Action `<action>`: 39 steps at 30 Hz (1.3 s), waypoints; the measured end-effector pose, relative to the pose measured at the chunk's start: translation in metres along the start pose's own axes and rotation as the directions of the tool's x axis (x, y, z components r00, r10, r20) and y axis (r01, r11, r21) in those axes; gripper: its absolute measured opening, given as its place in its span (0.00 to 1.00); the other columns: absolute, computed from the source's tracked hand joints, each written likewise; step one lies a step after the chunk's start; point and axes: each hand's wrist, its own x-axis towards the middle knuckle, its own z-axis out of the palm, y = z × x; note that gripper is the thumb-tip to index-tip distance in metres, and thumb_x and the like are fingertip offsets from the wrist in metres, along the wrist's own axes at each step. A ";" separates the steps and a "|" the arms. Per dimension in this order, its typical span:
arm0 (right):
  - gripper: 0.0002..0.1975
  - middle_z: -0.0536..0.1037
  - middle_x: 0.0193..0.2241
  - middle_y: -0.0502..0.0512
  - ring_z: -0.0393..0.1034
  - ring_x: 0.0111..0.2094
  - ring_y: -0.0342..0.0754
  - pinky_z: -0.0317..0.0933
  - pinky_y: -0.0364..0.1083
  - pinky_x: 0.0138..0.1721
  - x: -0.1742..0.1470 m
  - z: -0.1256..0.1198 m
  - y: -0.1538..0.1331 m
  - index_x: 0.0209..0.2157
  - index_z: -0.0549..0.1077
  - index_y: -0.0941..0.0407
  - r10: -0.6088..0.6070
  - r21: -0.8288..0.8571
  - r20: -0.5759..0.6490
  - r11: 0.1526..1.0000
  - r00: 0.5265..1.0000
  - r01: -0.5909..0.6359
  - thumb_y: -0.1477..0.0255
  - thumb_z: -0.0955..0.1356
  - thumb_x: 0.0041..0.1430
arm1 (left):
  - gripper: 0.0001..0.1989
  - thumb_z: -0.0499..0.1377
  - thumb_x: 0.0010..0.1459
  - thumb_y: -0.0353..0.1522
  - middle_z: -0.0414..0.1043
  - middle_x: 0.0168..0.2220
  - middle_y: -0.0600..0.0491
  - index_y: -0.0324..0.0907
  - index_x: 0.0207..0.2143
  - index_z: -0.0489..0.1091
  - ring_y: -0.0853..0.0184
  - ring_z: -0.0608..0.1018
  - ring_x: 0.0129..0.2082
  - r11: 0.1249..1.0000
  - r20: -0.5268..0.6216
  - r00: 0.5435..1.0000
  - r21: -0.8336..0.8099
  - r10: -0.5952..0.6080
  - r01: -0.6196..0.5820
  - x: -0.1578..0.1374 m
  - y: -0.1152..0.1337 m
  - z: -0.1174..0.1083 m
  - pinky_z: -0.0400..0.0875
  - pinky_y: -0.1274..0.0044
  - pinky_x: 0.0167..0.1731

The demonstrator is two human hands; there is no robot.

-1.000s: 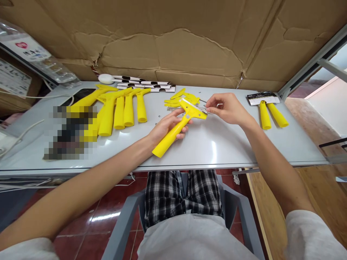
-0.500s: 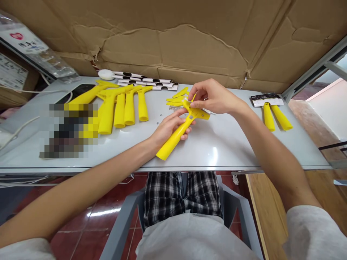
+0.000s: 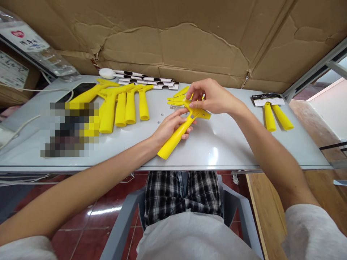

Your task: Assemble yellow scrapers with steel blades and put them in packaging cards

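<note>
My left hand is wrapped around the neck of a yellow plastic scraper, its hollow grip end pointing down toward me and its wide head tilted away. Over the head's left side, my right hand has thumb and fingers pinched together; what lies between the fingertips is too small and hidden to name. A small screw-like dot shows on the right side of the head. Just behind the hands, several yellow flat pieces lie on the grey table beside thin metal blades.
A row of yellow handles lies at left, near a dark phone-like slab. Folded black-and-white cards and a white round-ended object are behind. Two yellow handles with a packaging card rest at right. Cardboard walls the back.
Hardly anything differs: the view has shifted slightly, and my right fingers have changed pose a little over the scraper head. My left hand keeps its grip.
</note>
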 end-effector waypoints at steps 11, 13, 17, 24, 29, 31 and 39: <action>0.13 0.83 0.39 0.53 0.73 0.38 0.40 0.64 0.41 0.40 -0.001 0.000 0.003 0.47 0.82 0.57 -0.011 -0.005 -0.010 1.000 1.000 0.011 0.69 0.77 0.61 | 0.30 0.68 0.54 0.33 0.80 0.40 0.48 0.45 0.60 0.67 0.67 0.77 0.29 1.000 0.007 1.000 0.014 -0.018 0.018 -0.002 0.004 0.003 0.67 0.79 0.23; 0.15 0.83 0.39 0.54 0.73 0.38 0.40 0.65 0.41 0.41 0.000 0.000 0.003 0.47 0.82 0.57 0.000 -0.024 -0.026 1.000 1.000 -0.001 0.67 0.78 0.61 | 0.30 0.67 0.54 0.33 0.80 0.39 0.48 0.45 0.60 0.67 0.67 0.77 0.29 1.000 0.006 1.000 0.009 -0.020 0.020 -0.002 0.003 0.003 0.67 0.79 0.23; 0.13 0.83 0.38 0.53 0.73 0.38 0.39 0.64 0.40 0.41 -0.001 0.002 0.002 0.48 0.82 0.58 -0.017 -0.034 -0.031 0.999 0.999 0.016 0.70 0.77 0.62 | 0.30 0.67 0.55 0.32 0.81 0.39 0.47 0.45 0.60 0.66 0.67 0.77 0.29 1.000 0.009 1.000 0.005 -0.016 0.016 -0.001 0.003 0.002 0.67 0.79 0.24; 0.11 0.83 0.38 0.53 0.73 0.38 0.40 0.64 0.40 0.42 -0.001 0.008 0.000 0.47 0.82 0.58 -0.028 -0.078 -0.062 0.997 0.998 0.023 0.71 0.75 0.62 | 0.29 0.66 0.56 0.32 0.81 0.39 0.47 0.45 0.60 0.67 0.67 0.77 0.28 1.000 0.007 1.000 -0.011 -0.004 0.004 0.001 -0.001 -0.001 0.65 0.80 0.23; 0.21 0.81 0.40 0.56 0.71 0.41 0.42 0.66 0.43 0.47 -0.005 0.000 0.008 0.48 0.81 0.57 -0.011 -0.076 -0.168 0.997 0.986 -0.002 0.54 0.75 0.67 | 0.31 0.67 0.55 0.31 0.81 0.40 0.47 0.45 0.61 0.66 0.67 0.77 0.28 0.999 0.006 1.000 -0.030 -0.021 0.021 0.000 0.001 0.000 0.65 0.80 0.22; 0.25 0.81 0.40 0.58 0.71 0.42 0.43 0.67 0.45 0.49 -0.014 -0.014 0.017 0.49 0.81 0.58 0.026 -0.115 -0.220 0.992 0.975 -0.053 0.49 0.72 0.70 | 0.31 0.67 0.55 0.31 0.81 0.40 0.47 0.45 0.61 0.65 0.68 0.77 0.28 0.999 0.012 0.999 -0.044 -0.029 0.030 -0.001 0.003 0.001 0.65 0.81 0.22; 0.32 0.82 0.46 0.58 0.75 0.46 0.53 0.67 0.51 0.47 -0.063 -0.094 0.085 0.47 0.82 0.51 0.629 -0.584 -0.052 0.611 0.775 -0.535 0.41 0.79 0.51 | 0.30 0.67 0.56 0.29 0.81 0.40 0.47 0.45 0.60 0.66 0.68 0.77 0.27 0.995 0.017 0.999 -0.091 -0.044 0.045 0.000 0.004 -0.002 0.66 0.82 0.20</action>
